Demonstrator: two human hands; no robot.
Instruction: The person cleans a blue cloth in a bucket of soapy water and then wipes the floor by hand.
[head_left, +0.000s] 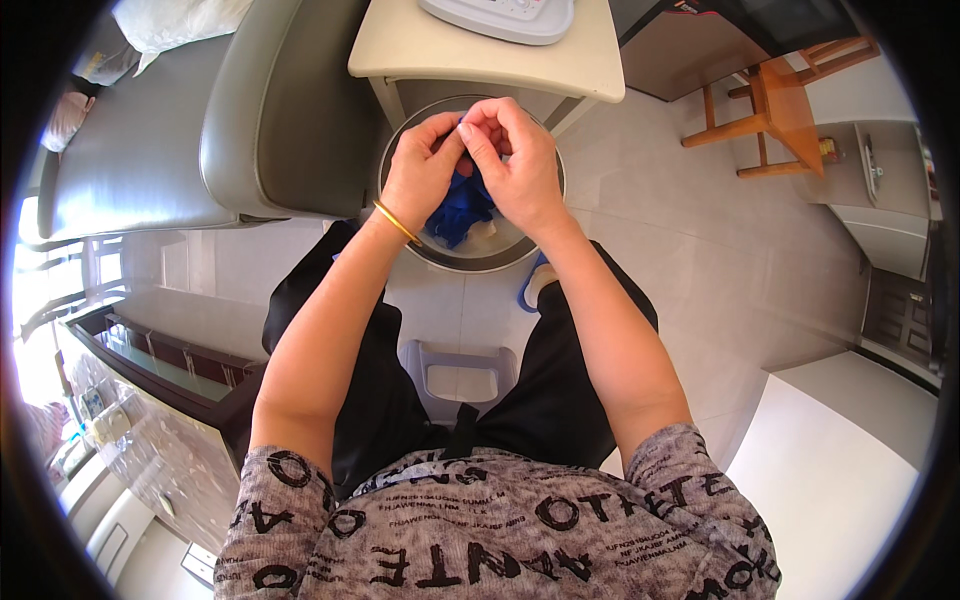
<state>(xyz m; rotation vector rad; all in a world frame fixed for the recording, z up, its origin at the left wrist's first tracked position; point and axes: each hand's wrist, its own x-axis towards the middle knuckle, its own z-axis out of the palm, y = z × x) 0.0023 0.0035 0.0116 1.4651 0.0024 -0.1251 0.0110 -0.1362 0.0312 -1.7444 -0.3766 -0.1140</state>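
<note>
Blue cloth hangs down between my hands into a round metal basin, where a pale, wet-looking patch shows beneath it. My left hand pinches the upper part of the cloth between thumb and fingers; a gold bangle circles that wrist. Close against it, my right hand has its thumb and curled fingers on the same bit of cloth. Both hands are above the basin, fingertips meeting. The fingers hide most of the gripped part.
A cream table bearing a grey-white appliance stands just beyond the basin. At left is a grey leather sofa. A grey plastic stool shows between my legs. Farther right stands a wooden chair; a glass-topped table is at lower left.
</note>
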